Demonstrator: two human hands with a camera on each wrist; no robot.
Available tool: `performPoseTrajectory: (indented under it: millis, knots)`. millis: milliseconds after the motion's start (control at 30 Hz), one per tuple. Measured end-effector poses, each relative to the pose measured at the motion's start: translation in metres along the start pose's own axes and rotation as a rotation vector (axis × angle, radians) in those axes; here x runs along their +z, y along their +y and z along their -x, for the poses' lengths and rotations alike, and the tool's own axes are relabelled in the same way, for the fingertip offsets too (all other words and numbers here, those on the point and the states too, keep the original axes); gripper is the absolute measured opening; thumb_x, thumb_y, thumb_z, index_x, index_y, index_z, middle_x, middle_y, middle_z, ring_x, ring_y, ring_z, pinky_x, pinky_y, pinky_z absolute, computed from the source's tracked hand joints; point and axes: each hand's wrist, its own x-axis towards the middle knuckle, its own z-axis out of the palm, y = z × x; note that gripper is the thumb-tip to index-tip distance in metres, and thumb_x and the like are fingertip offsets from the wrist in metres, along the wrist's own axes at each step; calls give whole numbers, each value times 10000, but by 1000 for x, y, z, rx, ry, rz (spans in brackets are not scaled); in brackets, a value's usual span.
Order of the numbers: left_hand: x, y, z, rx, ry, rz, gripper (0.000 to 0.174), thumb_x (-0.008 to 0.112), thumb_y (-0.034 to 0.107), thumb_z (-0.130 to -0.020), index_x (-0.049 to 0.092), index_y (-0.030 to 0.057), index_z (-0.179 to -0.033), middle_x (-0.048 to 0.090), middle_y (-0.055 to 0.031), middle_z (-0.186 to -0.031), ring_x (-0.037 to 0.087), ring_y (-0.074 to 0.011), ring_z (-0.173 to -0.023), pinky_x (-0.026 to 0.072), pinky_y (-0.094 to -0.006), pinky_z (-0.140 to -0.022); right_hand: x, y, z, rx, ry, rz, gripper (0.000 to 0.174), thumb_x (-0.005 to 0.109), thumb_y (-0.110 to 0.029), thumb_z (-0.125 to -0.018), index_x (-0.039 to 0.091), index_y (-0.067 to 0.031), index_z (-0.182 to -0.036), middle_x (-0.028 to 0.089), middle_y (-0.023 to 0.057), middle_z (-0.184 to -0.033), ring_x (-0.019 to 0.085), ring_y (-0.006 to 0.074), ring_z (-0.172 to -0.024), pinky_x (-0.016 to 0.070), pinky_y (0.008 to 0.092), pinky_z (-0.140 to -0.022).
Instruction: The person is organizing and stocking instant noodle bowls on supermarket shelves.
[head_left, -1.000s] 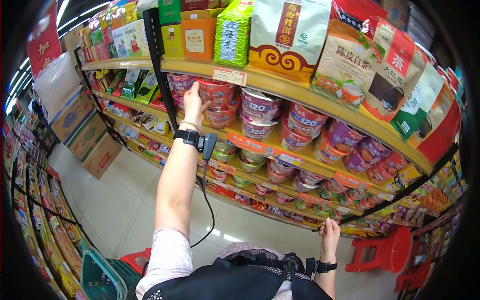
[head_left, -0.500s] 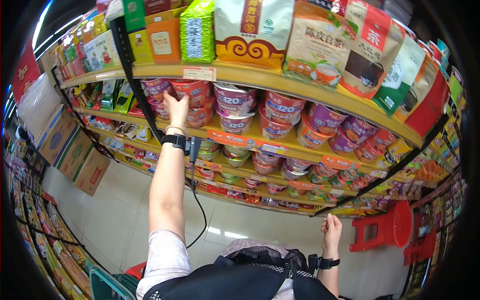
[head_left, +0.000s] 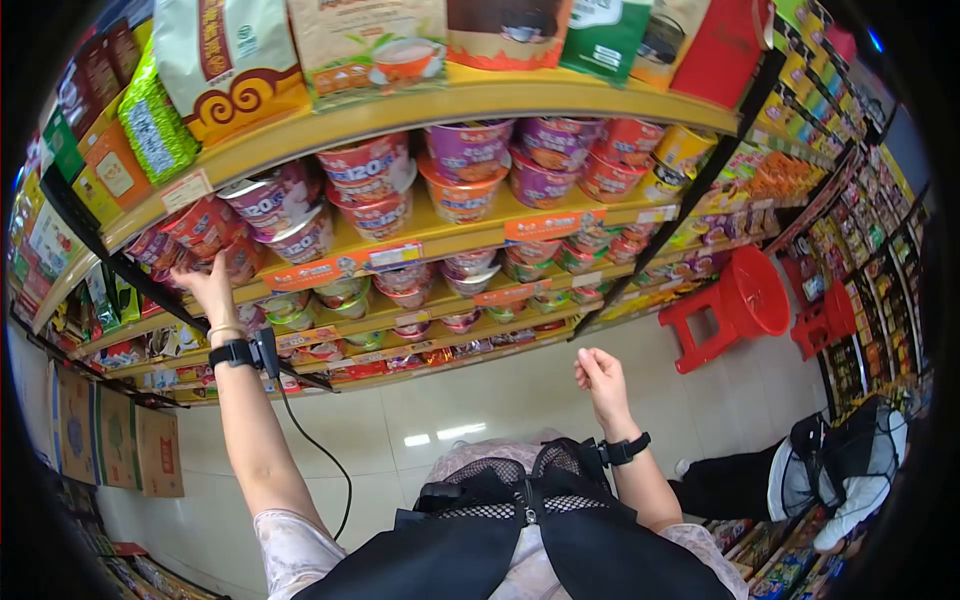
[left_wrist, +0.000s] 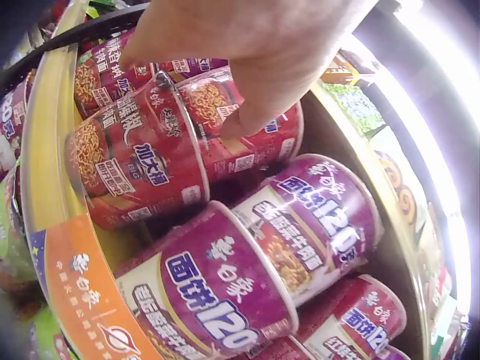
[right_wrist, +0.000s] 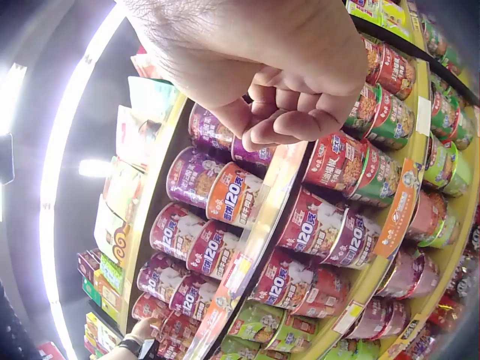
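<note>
Stacked red noodle tubs (head_left: 203,226) stand at the left end of a yellow-edged shelf, beside purple ones. My left hand (head_left: 208,290) reaches in there with its fingers spread at the tubs. In the left wrist view the left hand (left_wrist: 251,52) lies over the red tubs (left_wrist: 146,154), a fingertip against the rear one; no grip round a tub shows. Purple-and-white tubs (left_wrist: 217,289) stand beside them. Held up before my body, my right hand (head_left: 604,388) has loosely curled fingers; the right wrist view shows the right hand (right_wrist: 262,60) with nothing in it.
Tea bags (head_left: 375,50) line the shelf above. Lower shelves hold more tubs (head_left: 345,297). Red stools (head_left: 735,305) stand on the floor to the right, near another person (head_left: 835,460) at the lower right. Cardboard boxes (head_left: 115,430) stand at the far left.
The head view has turned to the right, so the shelf and my left arm appear further left, and the other person has come into view. My left hand stays at the left-end tubs.
</note>
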Motion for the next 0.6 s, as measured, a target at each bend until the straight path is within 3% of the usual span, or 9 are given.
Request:
performPoseTrajectory:
  millis: [100, 233, 300, 333, 367, 500, 567, 600]
  knots:
    - [-12, 18, 38, 40, 144, -110, 822, 714, 190, -727, 222, -106, -1315, 266, -248, -1341, 302, -318, -1241, 214, -381, -1061, -16, -2, -3, -1, -5, -14, 249, 543, -249, -908, 566, -70, -736, 511, -36, -599, 446, 31, -524, 345, 180, -498]
    - [2, 42, 119, -118, 228, -76, 555, 609, 83, -741, 362, -60, -1217, 379, -197, -1211, 396, -278, -1108, 303, -396, -979, -42, -4, 0, -3, 18, -35, 252, 546, -246, -906, 564, -71, -726, 511, -35, -592, 441, 30, -518, 340, 177, -491]
    - [29, 35, 172, -86, 57, -23, 443, 573, 30, -718, 430, -37, -1132, 437, -153, -1102, 428, -250, -1034, 331, -375, -938, -78, -3, 3, 16, 67, -40, 250, 546, -242, -906, 565, -71, -725, 509, -34, -585, 439, 29, -514, 342, 174, -487]
    - [46, 65, 204, -152, -20, -73, 389, 561, -3, -701, 468, -18, -1079, 465, -112, -1050, 448, -231, -1000, 345, -356, -927, -91, -1, 4, 16, 82, -48, 250, 546, -241, -906, 564, -70, -725, 507, -34, -581, 438, 30, -510, 342, 173, -482]
    - [67, 44, 228, -87, -142, 27, 372, 567, -2, -707, 484, -1, -1070, 490, -102, -1035, 462, -198, -973, 357, -339, -914, -100, -1, 6, 17, 80, -58, 250, 546, -241, -906, 564, -70, -725, 507, -34, -581, 438, 30, -510, 342, 173, -482]
    - [152, 70, 297, -300, -667, 230, 267, 620, 134, -803, 561, -26, -1008, 594, -95, -924, 549, -178, -857, 441, -295, -810, -150, -5, 18, 10, 159, -61, 257, 542, -242, -907, 557, -70, -717, 504, -34, -581, 436, 31, -509, 338, 172, -475]
    - [196, 82, 315, -278, -662, 160, 285, 602, 167, -823, 558, -34, -1019, 611, -95, -891, 565, -179, -822, 454, -289, -777, -180, -3, 26, -1, 220, -62, 259, 539, -241, -909, 551, -75, -710, 501, -37, -584, 434, 31, -509, 335, 173, -474]
    - [212, 80, 305, -478, -695, 204, 262, 604, 211, -827, 586, 7, -990, 602, -76, -849, 550, -160, -778, 455, -298, -728, -188, 1, 31, 12, 242, -66, 240, 542, -246, -908, 547, -90, -727, 497, -38, -585, 442, 36, -499, 335, 170, -466]
